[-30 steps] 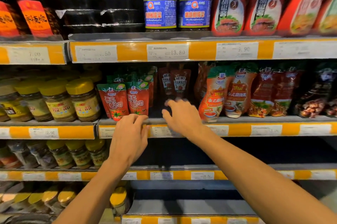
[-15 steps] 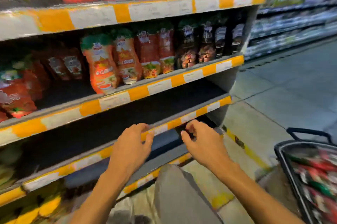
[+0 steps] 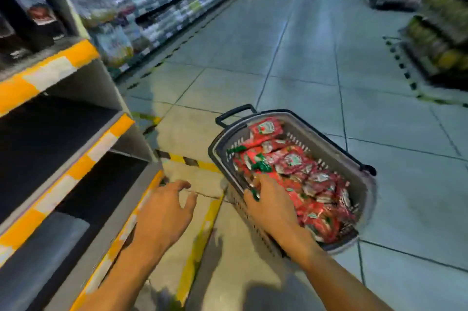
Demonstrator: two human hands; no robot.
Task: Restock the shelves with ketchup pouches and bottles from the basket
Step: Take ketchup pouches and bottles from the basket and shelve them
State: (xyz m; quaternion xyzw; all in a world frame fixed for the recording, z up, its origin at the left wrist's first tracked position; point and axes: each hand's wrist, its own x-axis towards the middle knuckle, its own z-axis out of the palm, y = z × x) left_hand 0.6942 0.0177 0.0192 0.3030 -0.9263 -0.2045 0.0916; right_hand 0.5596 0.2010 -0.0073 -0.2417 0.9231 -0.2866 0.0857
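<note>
A grey shopping basket [image 3: 329, 138] with a black handle stands on the floor to the right of the shelf unit. It is heaped with red ketchup pouches [image 3: 293, 161], some with green caps. My right hand [image 3: 271, 204] reaches into its near end, palm down on the pouches, fingertips buried among them; motion blur hides any grip. My left hand [image 3: 167, 212] hovers open, fingers spread, above the floor beside the bottom shelf's corner. The shelf unit [image 3: 83, 166] at left has yellow-and-white price strips and dark, bare lower levels.
Dark packages [image 3: 33, 11] stand on the upper shelf at far left. Another stocked aisle shelf [image 3: 157, 6] runs away behind, and a low display [image 3: 440, 39] lines the right side. Tiled floor [image 3: 304, 62] lies between them, with yellow-black tape [image 3: 190, 160] by the basket.
My view has swung right and down from the pouch shelf to the floor basket. Both hands left the shelf edge; the right one has dropped into the basket.
</note>
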